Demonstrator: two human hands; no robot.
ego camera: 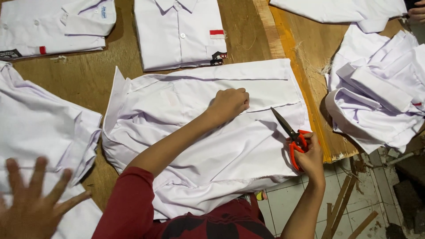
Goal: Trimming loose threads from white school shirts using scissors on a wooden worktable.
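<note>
On white shirt (221,146): left hand (228,104) fisted; right hand (310,157) fingers gripping orange scissors (292,137).

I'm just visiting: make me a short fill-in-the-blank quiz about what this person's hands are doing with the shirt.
1. The right hand holds scissors with ____ handles.
2. The left hand rests as a ____ on the white shirt.
3. The shirt lies on a ____ table.

Missing words: orange; fist; wooden

red-white label (217,34) on folded shirt (179,33)
</note>
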